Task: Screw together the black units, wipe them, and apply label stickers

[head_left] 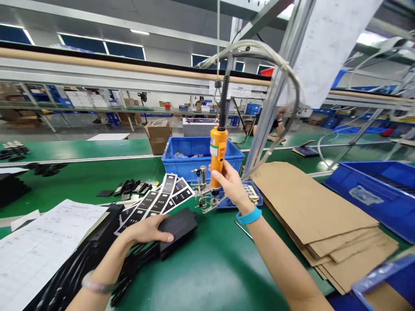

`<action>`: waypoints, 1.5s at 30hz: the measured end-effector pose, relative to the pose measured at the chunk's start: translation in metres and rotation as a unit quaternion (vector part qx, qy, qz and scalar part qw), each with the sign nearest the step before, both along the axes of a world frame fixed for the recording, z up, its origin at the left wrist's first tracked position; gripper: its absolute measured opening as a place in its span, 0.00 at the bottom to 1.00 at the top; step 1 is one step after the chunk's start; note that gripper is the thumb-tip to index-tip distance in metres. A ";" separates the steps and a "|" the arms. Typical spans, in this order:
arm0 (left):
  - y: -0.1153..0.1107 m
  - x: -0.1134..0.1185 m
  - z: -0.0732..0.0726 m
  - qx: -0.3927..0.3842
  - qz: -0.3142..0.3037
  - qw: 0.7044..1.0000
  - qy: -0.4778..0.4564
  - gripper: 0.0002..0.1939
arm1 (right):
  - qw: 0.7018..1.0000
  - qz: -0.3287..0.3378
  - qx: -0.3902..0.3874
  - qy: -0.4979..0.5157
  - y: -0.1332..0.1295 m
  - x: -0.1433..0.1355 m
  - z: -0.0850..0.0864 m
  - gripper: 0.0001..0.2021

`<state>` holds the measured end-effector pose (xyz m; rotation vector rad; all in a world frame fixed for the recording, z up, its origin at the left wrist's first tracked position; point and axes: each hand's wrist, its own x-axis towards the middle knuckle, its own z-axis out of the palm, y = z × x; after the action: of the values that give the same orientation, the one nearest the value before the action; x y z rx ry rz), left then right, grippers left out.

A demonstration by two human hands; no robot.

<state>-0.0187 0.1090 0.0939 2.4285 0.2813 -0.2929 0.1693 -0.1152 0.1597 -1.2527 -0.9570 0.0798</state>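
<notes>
My left hand (pixel 152 230) grips a flat black plastic case (pixel 179 229) above the green bench, thumb on its top face; the fingers beneath are hidden. Fingers of my right hand (pixel 231 183) wrap round an orange electric screwdriver (pixel 218 151), which hangs upright from a black coiled cord. Below its tip, a metal fixture with tubing (pixel 204 194) stands just beyond the case. Strips of black labels (pixel 162 196) lie fanned out behind my left hand. Black cables (pixel 136 263) run under and beside the case.
Brown cardboard sheets (pixel 314 203) are stacked at right, with a blue bin (pixel 376 190) beyond them. Another blue bin (pixel 181 162) sits behind the screwdriver. A metal post (pixel 269 99) rises at the bench's back. Printed paper (pixel 48 246) covers the left side. A co-worker sits across the bench.
</notes>
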 end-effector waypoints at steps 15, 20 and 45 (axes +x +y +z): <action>-0.130 -0.075 -0.087 0.418 -0.048 0.840 -0.343 0.44 | 0.966 0.084 -0.241 0.045 -0.096 -0.074 -0.135 0.44; -0.112 -0.090 -0.084 0.376 0.039 0.882 -0.282 0.50 | 0.909 0.154 -0.385 -0.042 -0.097 -0.088 -0.157 0.68; -0.137 -0.062 -0.056 0.170 -0.089 0.953 -0.236 0.77 | 0.901 0.007 -0.431 -0.036 -0.120 -0.135 -0.183 0.61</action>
<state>-0.0803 -0.0280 0.0381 2.7738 -0.1127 0.2863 0.0343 -0.2353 -0.0233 -2.0715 -1.0290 0.5182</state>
